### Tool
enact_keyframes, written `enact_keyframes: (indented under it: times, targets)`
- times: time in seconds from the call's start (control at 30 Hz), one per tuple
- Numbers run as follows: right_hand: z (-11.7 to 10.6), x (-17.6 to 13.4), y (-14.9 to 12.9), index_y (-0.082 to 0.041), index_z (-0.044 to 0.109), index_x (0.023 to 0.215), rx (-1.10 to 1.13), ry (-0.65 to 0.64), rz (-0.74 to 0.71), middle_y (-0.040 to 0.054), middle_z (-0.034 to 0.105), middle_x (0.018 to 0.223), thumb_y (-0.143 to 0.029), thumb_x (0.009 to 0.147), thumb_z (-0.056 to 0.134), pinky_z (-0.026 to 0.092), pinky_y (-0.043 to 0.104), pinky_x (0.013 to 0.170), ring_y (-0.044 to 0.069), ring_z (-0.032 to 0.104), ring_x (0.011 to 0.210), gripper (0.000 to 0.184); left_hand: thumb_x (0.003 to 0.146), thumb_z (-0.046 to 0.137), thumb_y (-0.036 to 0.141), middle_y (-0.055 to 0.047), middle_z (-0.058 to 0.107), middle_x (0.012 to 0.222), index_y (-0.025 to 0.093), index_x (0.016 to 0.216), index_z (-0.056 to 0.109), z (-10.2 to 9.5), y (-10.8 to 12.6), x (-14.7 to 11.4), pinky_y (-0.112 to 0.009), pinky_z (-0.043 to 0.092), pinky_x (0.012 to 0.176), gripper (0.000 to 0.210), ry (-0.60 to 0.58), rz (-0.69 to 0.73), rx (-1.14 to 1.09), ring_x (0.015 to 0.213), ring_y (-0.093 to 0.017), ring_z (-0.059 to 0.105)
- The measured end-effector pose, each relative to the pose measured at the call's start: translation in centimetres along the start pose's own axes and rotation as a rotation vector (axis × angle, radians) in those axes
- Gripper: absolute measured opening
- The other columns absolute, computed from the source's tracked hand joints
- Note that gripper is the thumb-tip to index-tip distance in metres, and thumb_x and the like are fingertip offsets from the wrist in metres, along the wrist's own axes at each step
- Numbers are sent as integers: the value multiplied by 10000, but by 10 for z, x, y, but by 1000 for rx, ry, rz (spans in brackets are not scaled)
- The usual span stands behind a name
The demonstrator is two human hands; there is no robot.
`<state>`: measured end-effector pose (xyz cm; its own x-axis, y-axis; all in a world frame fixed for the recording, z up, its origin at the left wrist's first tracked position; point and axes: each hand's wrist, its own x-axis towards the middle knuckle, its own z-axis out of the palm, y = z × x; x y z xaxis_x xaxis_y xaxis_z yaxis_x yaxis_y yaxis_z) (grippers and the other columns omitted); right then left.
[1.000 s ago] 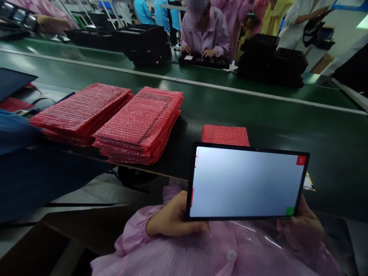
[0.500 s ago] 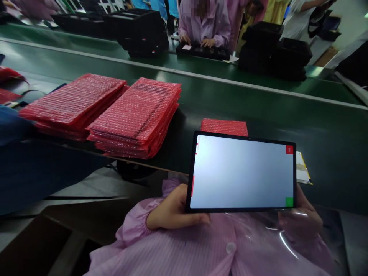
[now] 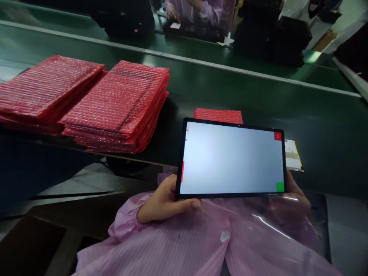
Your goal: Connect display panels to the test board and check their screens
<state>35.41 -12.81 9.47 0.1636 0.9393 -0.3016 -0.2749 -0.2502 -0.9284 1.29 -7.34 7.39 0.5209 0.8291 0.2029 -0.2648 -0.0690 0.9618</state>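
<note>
A black-framed tablet [image 3: 232, 159] is held up in front of my chest, its screen glowing nearly white with a red square at the upper right corner and a green one at the lower right. My left hand [image 3: 165, 201] grips its left end, thumb along the lower edge and fingers hidden behind. Around the right end wraps my right hand [image 3: 294, 197], mostly hidden by the tablet and a clear plastic sheet or film [image 3: 270, 226] hanging below it. Behind the tablet's top edge, a red bubble-wrap pouch [image 3: 218, 115] shows in part on the green bench.
Two stacks of red bubble-wrap pouches, a left stack [image 3: 51, 88] and a nearer stack [image 3: 117, 103], lie on the green bench [image 3: 258, 92]. A white and yellow card [image 3: 293, 155] lies at right. Across the bench, a co-worker's hands [image 3: 172, 13] are over black trays [image 3: 195, 32].
The camera view has shifted, so the bench, pouches and tablet appear higher and further left. Both hands keep their hold on the tablet.
</note>
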Motion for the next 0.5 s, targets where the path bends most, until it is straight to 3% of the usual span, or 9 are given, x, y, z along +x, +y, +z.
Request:
enact_keyframes:
  times: [0.1,0.23,0.37,0.5]
  targets:
    - [2,2,1,-385,592,1260,100,-61,-6,44,699,988,-107,630,633,454,245,366,205,638,534,690,730,697,35,31,715,675,137,726,714,-2,0,0,-45,473,603,103,49,-44,39,607,-50,653]
    - [25,-3,-6,-373,568,1276,119,-97,2,18,697,1053,-93,660,614,525,268,435,204,674,601,679,741,711,84,48,708,650,170,726,721,-6,-1,-3,-47,472,595,88,122,-116,65,597,-45,648]
    - [47,-11,-13,-346,511,1335,100,-120,-8,-2,697,997,-87,700,556,534,241,461,151,645,532,688,790,705,263,-16,694,615,141,655,671,-10,-3,-8,-131,512,558,185,156,-289,36,551,-104,643]
    - [52,-11,-12,-385,492,1354,97,-194,23,-19,661,1119,-75,719,589,584,258,560,143,679,660,713,758,717,364,-52,671,580,123,650,636,-15,-3,-8,-176,501,490,276,206,-414,72,505,-136,618]
